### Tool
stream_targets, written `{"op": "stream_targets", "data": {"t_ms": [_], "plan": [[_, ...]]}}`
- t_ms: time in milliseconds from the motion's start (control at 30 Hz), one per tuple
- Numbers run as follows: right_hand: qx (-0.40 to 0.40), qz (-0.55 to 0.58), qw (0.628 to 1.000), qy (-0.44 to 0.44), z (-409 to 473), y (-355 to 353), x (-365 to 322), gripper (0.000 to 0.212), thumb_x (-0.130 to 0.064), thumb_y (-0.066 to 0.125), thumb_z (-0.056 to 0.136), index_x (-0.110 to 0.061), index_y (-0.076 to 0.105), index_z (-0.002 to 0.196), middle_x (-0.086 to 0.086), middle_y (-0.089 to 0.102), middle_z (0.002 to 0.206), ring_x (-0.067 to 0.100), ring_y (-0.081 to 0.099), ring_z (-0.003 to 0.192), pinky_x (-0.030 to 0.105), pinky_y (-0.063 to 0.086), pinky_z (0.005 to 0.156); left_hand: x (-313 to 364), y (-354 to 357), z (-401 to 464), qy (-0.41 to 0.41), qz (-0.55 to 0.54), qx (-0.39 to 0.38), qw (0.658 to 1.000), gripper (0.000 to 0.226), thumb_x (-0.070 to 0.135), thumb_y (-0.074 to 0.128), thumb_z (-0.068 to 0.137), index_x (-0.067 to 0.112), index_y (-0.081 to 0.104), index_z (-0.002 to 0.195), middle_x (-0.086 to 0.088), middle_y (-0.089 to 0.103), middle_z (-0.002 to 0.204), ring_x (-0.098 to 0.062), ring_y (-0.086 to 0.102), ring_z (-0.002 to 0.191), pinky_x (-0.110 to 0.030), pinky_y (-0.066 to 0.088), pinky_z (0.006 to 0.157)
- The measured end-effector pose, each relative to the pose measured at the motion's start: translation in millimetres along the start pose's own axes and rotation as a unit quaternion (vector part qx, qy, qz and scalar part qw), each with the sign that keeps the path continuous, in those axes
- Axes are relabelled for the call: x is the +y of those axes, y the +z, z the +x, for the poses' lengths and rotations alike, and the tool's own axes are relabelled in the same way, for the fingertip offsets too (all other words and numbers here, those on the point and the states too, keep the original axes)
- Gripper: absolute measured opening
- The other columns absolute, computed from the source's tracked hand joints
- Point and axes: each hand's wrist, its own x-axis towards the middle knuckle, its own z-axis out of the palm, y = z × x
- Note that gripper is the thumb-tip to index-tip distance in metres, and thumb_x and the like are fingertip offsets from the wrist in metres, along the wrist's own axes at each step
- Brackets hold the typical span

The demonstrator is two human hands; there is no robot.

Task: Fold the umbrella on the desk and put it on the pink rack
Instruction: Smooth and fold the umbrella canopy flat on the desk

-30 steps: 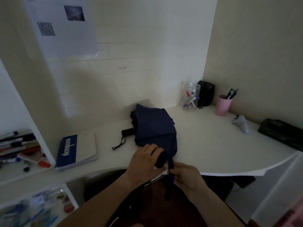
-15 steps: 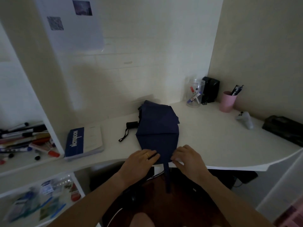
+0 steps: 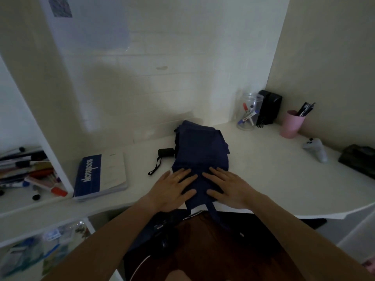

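A: At the near edge of the white curved tabletop (image 3: 274, 179), the dark navy fabric folding umbrella (image 3: 200, 151) lies flat, its canopy gathered into loose pleats and its black stub handle (image 3: 166, 152) sticking out to the left with a black wrist loop (image 3: 155, 166) trailing from it.

B: And the hands?

A: Both lie palm-down on the near end of the cloth. The left hand (image 3: 172, 189) is spread flat, fingers splayed, gripping nothing; the right hand (image 3: 227, 187) is the same, pressing the fabric to the surface. A navy closure strap (image 3: 213, 211) hangs off the edge between them.

B: So which step is this?

A: Smoothing the pleats, I'd say; the folding is under way but not finished. Next, I judge, the canopy needs rolling tight round the shaft and that strap wrapping over it. The pink rack isn't in view, so carrying comes later.

B: Any containers about?

A: At the far right corner, a clear plastic jar (image 3: 248, 112) holds a few markers, with a black box-shaped object (image 3: 269, 109) just beside it. Near that, a pink plastic cup (image 3: 291, 124) holds dark pens (image 3: 305, 108). On the left, a white shelf (image 3: 18, 201) carries a jumble of markers, and a blue-and-white notebook (image 3: 101, 176) lies on the tabletop.
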Motion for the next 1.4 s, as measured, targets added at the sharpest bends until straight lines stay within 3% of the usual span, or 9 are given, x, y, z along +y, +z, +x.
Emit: {"op": "stream_targets", "data": {"t_ms": [233,367,500,633,867,1000,1133,1267,1400], "plan": [[-0.075,-0.014,0.996,0.042,29,-1,20,0.074,-0.083,0.008,0.086,-0.054,-0.01,0.152,-0.018,-0.014,0.165,0.006,-0.013,0.152,0.039,-0.004,0.125,-29,-3,33,0.005,0.006,-0.063,0.998,0.085,0.088,0.007,0.082,0.049,-0.009,0.156,0.011,-0.012,0.169,-0.009,-0.014,0.154,-0.049,-0.007,0.125],[-0.068,0.05,0.996,0.027,23,-17,23,0.073,-0.078,0.034,0.089,-0.05,0.016,0.154,-0.025,0.007,0.161,0.001,0.007,0.149,0.034,0.008,0.125,-40,-4,26,0.045,-0.005,-0.038,0.998,0.083,0.085,0.021,0.088,0.046,0.001,0.158,0.007,-0.005,0.17,-0.013,-0.004,0.156,-0.048,0.001,0.127],[0.21,0.224,0.949,0.075,23,-40,28,0.036,-0.044,0.074,0.085,-0.031,0.069,0.118,-0.014,0.067,0.119,0.003,0.062,0.109,0.033,0.05,0.098,-40,-17,28,-0.012,-0.159,0.185,0.97,0.059,0.071,0.037,0.095,0.029,0.065,0.125,0.007,0.064,0.128,-0.01,0.058,0.116,-0.036,0.048,0.102],[0.299,0.359,0.856,0.221,49,-75,39,0.021,-0.024,0.076,0.085,-0.023,0.071,0.105,-0.01,0.073,0.094,0.002,0.068,0.086,0.026,0.055,0.077,-36,-53,62,-0.172,-0.316,0.387,0.849,0.024,0.043,0.064,0.095,0.02,0.067,0.092,0.008,0.066,0.083,-0.007,0.061,0.074,-0.027,0.052,0.072],[0.184,0.497,0.808,0.259,95,-93,48,0.044,-0.008,0.081,0.076,-0.011,0.065,0.117,0.01,0.074,0.098,0.021,0.07,0.088,0.025,0.053,0.063,-30,-77,114,-0.305,-0.407,0.206,0.836,0.043,0.046,0.082,0.077,0.018,0.074,0.109,0.007,0.067,0.095,-0.015,0.066,0.097,-0.031,0.055,0.093],[0.163,0.532,0.797,0.233,97,-100,53,0.051,0.005,0.081,0.072,-0.006,0.064,0.119,0.018,0.072,0.108,0.026,0.069,0.092,0.026,0.055,0.064,-28,-85,118,-0.338,-0.562,0.177,0.734,0.027,0.022,0.088,0.074,0.016,0.075,0.097,-0.007,0.073,0.112,-0.022,0.068,0.098,-0.033,0.059,0.087],[0.167,0.561,0.788,0.191,77,-106,53,0.056,0.008,0.081,0.071,-0.011,0.064,0.122,0.019,0.074,0.106,0.023,0.07,0.085,0.017,0.053,0.057,-11,-100,95,-0.319,-0.636,0.174,0.681,0.013,0.005,0.075,0.084,0.013,0.071,0.094,-0.003,0.067,0.087,-0.014,0.06,0.077,-0.022,0.049,0.057],[0.176,0.585,0.784,0.109,50,-99,53,0.057,0.01,0.081,0.068,-0.017,0.069,0.117,0.028,0.071,0.103,0.035,0.071,0.091,0.034,0.059,0.085,-5,-99,67,-0.256,-0.676,0.208,0.659,0.021,0.012,0.068,0.065,0.01,0.072,0.085,-0.009,0.072,0.089,-0.025,0.066,0.085,-0.035,0.051,0.078],[0.196,0.561,0.803,0.052,23,-84,46,0.051,0.012,0.081,0.069,-0.011,0.072,0.114,0.01,0.068,0.092,0.008,0.063,0.075,0.023,0.054,0.076,13,-96,46,-0.208,-0.704,0.204,0.648,0.037,0.025,0.076,0.057,0.008,0.067,0.089,-0.005,0.07,0.083,-0.022,0.064,0.078,-0.037,0.05,0.082]]}}
